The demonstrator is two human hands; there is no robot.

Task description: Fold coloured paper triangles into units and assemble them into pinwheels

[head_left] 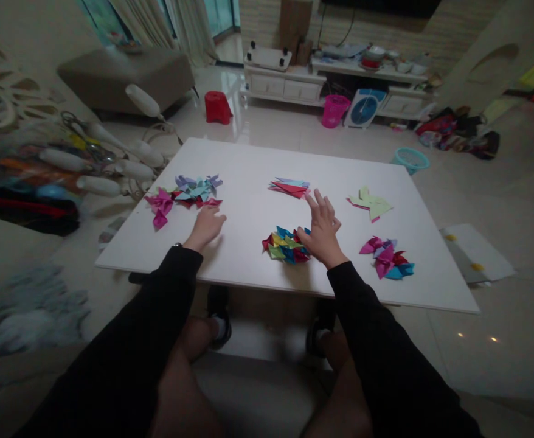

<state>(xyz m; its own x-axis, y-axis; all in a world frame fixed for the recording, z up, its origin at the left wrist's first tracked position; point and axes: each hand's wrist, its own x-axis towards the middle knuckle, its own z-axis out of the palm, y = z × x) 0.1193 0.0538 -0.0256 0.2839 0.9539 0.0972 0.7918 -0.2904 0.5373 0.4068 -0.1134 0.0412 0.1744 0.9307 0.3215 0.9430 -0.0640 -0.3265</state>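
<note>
On the white table (244, 164), my left hand (205, 228) is at the near edge of a pile of folded paper pieces (196, 190) in pale blue, purple, pink and red. Its thumb stands apart from the fingers, and the fingertips are close to a red piece; contact is unclear. My right hand (324, 234) has its fingers spread, its thumb by a multicoloured folded-paper cluster (285, 244). Just beyond its fingertips lies a flat stack of narrow folded papers (289, 187), mostly red and blue.
Pale green folded paper (370, 204) lies at the right, with another colourful folded-paper pile (388, 258) nearer me. A white multi-armed lamp (134, 152) stands beside the table's left edge. Beyond are a red stool (218, 107), a pink bin (334, 111) and a turquoise basket (412, 159).
</note>
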